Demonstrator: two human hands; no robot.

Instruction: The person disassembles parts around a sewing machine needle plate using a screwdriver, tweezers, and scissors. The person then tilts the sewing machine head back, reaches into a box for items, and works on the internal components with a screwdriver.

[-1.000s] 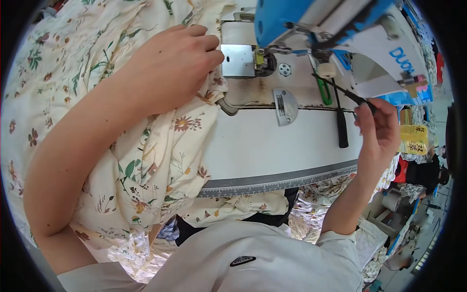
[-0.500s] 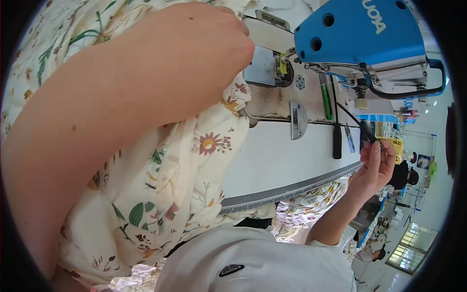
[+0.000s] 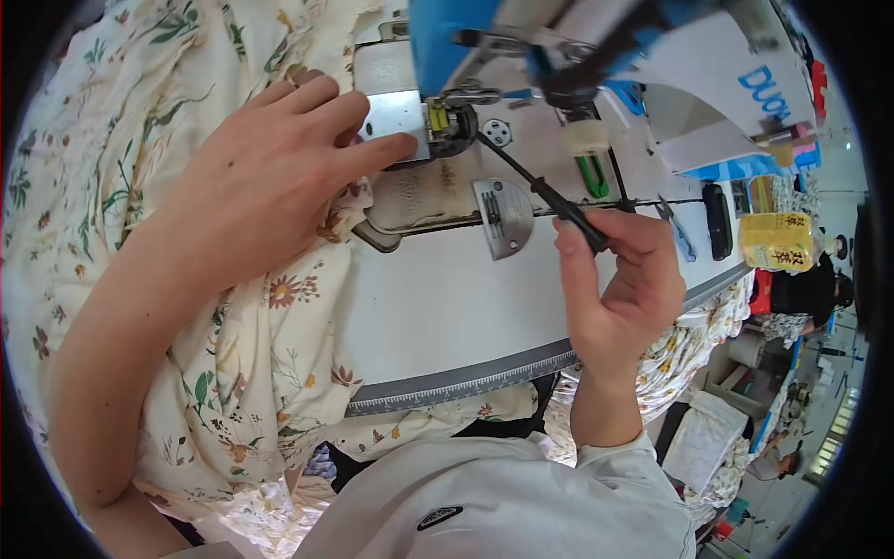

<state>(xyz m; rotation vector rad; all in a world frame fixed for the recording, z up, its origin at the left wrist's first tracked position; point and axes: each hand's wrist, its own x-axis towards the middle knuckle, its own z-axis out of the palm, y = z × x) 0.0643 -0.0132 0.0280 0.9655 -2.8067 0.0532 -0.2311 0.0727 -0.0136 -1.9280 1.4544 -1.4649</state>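
My right hand (image 3: 624,279) pinches the black handle of a thin screwdriver (image 3: 559,200), whose shaft points left to the exposed hook mechanism (image 3: 449,129) of the sewing machine (image 3: 456,37). My left hand (image 3: 279,168) rests over the floral fabric (image 3: 247,373), fingers spread, with the index fingertip on the shiny metal slide plate (image 3: 396,121) beside the mechanism. Whether its curled fingers grip any fabric is hidden. A half-round needle plate (image 3: 503,218) lies loose on the machine bed, right of the fabric.
Green tweezers (image 3: 592,175), blue snips (image 3: 677,228) and a black object (image 3: 717,222) lie at the right. Beyond them stands a bottle of yellow liquid (image 3: 778,241). A ruler strip (image 3: 466,380) runs along the table's front edge. A person in black (image 3: 805,291) is in the background.
My right hand has brought the screwdriver leftward, its tip now at the hook mechanism. My left hand's index finger has extended onto the slide plate. The camera view has shifted.
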